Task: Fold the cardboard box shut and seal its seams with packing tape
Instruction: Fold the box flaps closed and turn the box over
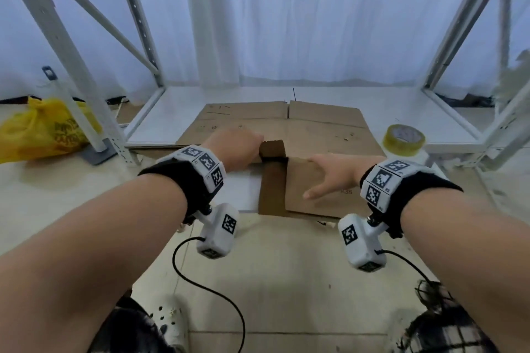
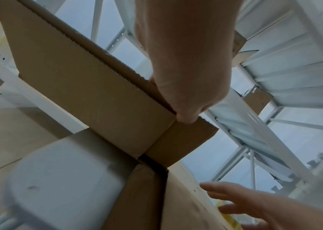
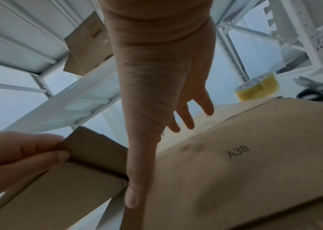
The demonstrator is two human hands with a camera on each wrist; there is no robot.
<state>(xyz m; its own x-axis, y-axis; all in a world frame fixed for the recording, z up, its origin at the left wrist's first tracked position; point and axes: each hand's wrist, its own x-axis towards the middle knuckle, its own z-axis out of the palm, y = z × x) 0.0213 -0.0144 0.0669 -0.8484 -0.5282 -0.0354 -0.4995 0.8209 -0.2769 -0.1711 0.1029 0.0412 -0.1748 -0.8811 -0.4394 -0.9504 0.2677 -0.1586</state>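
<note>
A brown cardboard box lies flattened across the low white shelf and the floor in front of me. My left hand pinches the edge of a small flap and holds it raised; the left wrist view shows thumb and fingers clamped on the flap's corner. My right hand lies with spread, straight fingers on the near right flap, which is marked A38. A roll of yellowish packing tape stands to the right of the box, past my right hand.
Scissors lie beside the tape roll. White shelving uprights flank the box on both sides. A yellow plastic bag sits on the floor at the left. Camera cables trail over the tiles near my feet.
</note>
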